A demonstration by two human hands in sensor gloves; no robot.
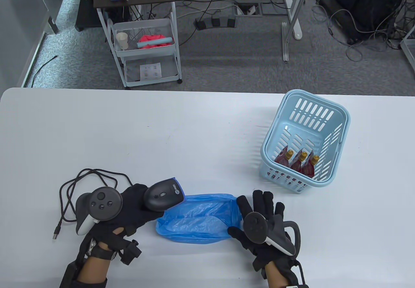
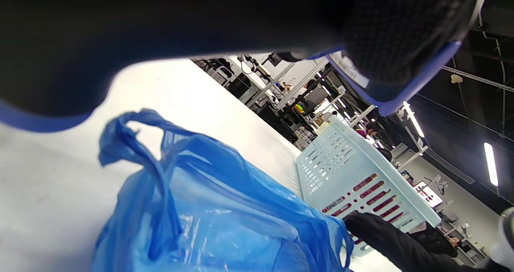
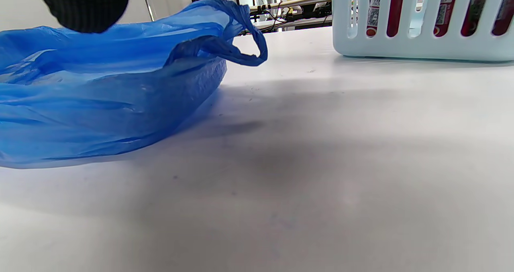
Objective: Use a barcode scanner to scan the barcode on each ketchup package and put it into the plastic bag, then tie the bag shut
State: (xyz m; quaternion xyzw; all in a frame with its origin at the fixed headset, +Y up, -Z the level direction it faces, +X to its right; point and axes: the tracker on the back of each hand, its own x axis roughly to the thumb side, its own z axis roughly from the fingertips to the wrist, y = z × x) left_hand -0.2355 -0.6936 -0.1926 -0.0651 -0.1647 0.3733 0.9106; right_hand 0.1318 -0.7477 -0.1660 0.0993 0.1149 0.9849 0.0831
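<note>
Three ketchup packages (image 1: 300, 163) in basket (image 1: 337, 132), left grip (image 1: 136, 207) clamps scanner (image 1: 163, 197), right grip (image 1: 264, 216) spread.

Bright, even light from above; soft shadows lie on the counter (image 1: 162, 132). The left wrist view is dark and blurred at the top, with curved edges.

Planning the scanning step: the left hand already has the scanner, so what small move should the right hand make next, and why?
Probably reach the right hand, open beside the empty blue bag, to the basket for one ketchup package: all three remain there, and the left hand holds the scanner.
</note>
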